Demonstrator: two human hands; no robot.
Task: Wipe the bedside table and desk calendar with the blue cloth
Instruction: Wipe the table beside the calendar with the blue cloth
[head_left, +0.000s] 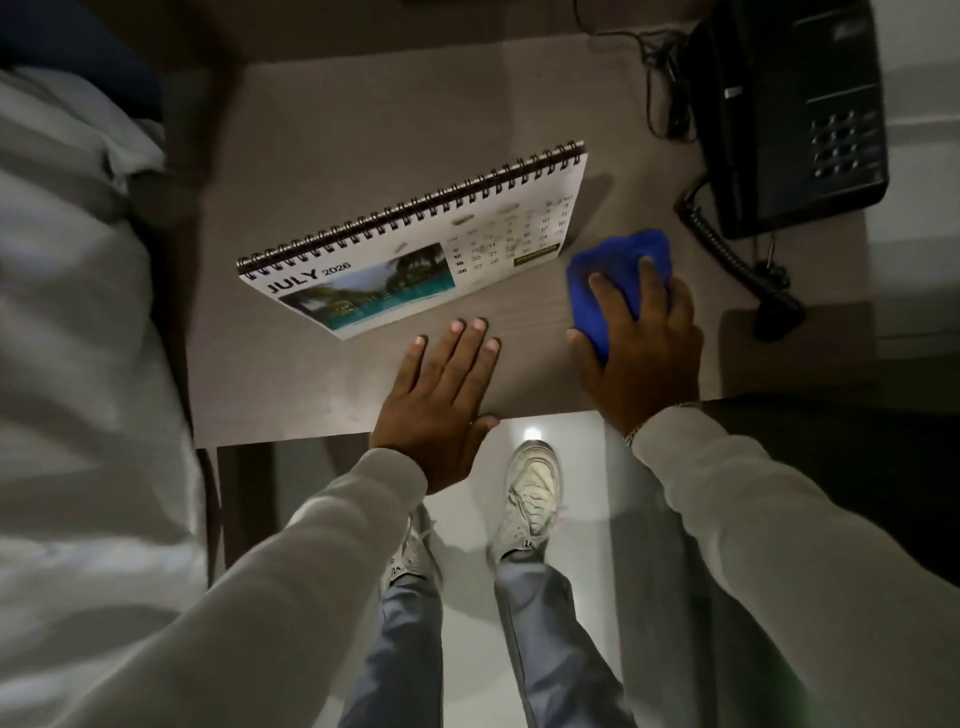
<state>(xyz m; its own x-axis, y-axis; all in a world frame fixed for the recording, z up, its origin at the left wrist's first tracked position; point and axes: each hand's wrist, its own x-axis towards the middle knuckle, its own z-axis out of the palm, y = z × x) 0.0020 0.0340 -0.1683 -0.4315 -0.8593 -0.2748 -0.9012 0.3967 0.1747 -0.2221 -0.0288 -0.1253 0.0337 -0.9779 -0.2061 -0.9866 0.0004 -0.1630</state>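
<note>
The grey-brown bedside table (322, 135) fills the upper middle of the head view. A spiral-bound desk calendar (415, 244), showing July 2026 and a pool photo, stands angled across its middle. My right hand (639, 343) presses a bunched blue cloth (618, 270) onto the tabletop just right of the calendar's lower right corner. My left hand (441, 395) lies flat, fingers spread, on the table's front edge just below the calendar, not touching it.
A black desk telephone (789, 114) with a coiled cord (737, 260) sits at the table's back right corner. White bedding (78, 312) borders the table on the left. My feet in pale sneakers (530, 493) stand on the light floor below the table's front edge.
</note>
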